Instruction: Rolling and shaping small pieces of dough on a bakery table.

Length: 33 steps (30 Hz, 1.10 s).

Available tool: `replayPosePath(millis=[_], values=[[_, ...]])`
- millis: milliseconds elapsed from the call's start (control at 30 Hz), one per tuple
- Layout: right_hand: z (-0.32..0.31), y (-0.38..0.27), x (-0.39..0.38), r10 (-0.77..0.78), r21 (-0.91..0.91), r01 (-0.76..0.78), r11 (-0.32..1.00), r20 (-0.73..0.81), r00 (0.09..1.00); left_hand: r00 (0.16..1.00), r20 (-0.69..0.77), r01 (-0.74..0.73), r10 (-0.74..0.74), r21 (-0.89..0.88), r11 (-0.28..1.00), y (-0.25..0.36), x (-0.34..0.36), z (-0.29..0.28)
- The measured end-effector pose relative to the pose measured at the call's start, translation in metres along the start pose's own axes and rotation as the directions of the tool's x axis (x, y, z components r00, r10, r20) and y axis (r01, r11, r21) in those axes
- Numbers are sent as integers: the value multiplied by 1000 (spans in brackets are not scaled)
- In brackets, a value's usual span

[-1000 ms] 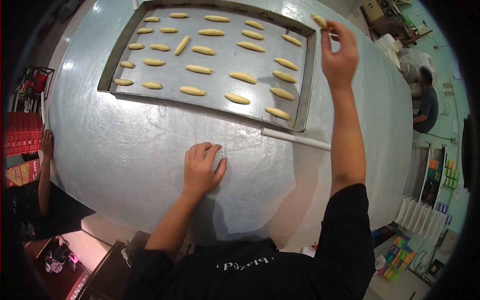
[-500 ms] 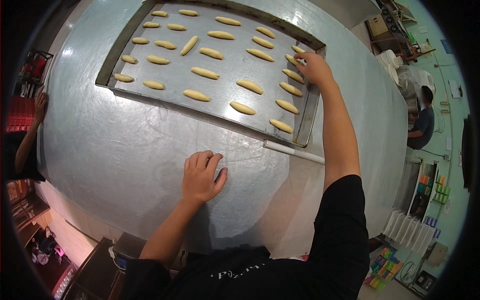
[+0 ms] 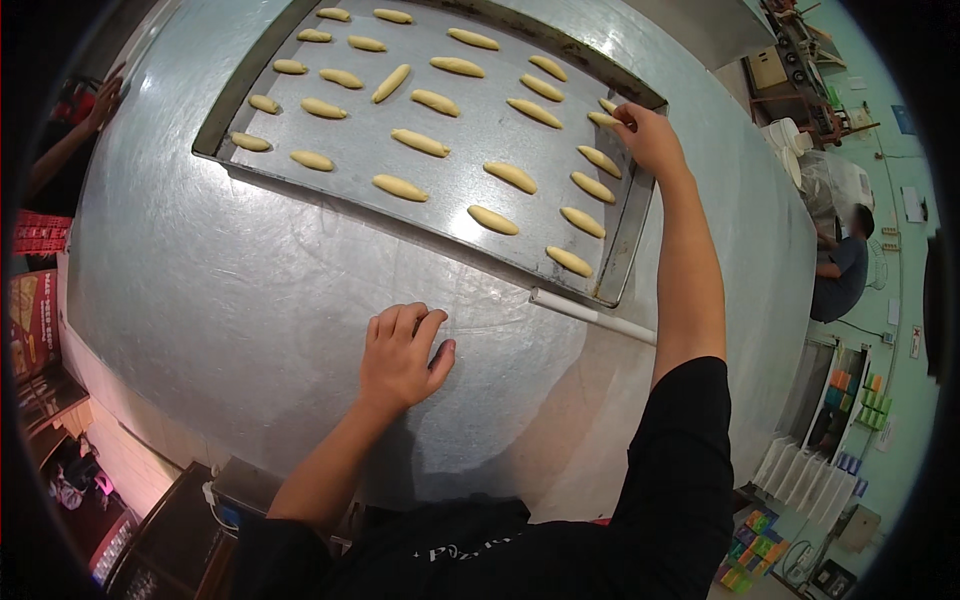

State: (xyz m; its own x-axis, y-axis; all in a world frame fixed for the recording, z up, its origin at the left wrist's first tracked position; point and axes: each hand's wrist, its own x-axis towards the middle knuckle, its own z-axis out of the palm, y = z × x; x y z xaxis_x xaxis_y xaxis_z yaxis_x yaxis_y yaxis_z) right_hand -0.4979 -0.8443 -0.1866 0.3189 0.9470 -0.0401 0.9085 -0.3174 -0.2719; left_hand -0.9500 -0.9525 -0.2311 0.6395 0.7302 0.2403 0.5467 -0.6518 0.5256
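A large metal baking tray [image 3: 365, 218] lies on the table, with several slim, pointed rolls of pale dough spaced over it in rough rows. One of them near the middle [image 3: 391, 83] lies at a different slant from its neighbours. At the tray's right side, my right hand [image 3: 652, 138] pinches the end of a dough roll [image 3: 604, 119] between thumb and fingertips. Just beyond it another dough roll [image 3: 608, 105] shows partly. My left hand [image 3: 405, 355] rests on the table in front of the tray, fingers a little bent and apart, holding nothing.
A white rod [image 3: 593, 315] lies on the metal table [image 3: 250, 300] by the tray's near right corner. Another person's hand [image 3: 103, 100] is at the table's left edge. Further off at the right, a person [image 3: 842, 265] is beside white tubs [image 3: 787, 137] and plastic bags.
The held dough roll has shifted slightly right and lies flatter in my right hand's fingers. My left hand stays put. The other person's hand at the left has moved farther away; the view has shifted a little.
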Motion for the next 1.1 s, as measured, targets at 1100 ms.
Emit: replayPosePath(millis=[1100], values=[[45,-59,-306,284,580,79,811,-508,813,998,-28,-49,50,6,999,4,-1,0]])
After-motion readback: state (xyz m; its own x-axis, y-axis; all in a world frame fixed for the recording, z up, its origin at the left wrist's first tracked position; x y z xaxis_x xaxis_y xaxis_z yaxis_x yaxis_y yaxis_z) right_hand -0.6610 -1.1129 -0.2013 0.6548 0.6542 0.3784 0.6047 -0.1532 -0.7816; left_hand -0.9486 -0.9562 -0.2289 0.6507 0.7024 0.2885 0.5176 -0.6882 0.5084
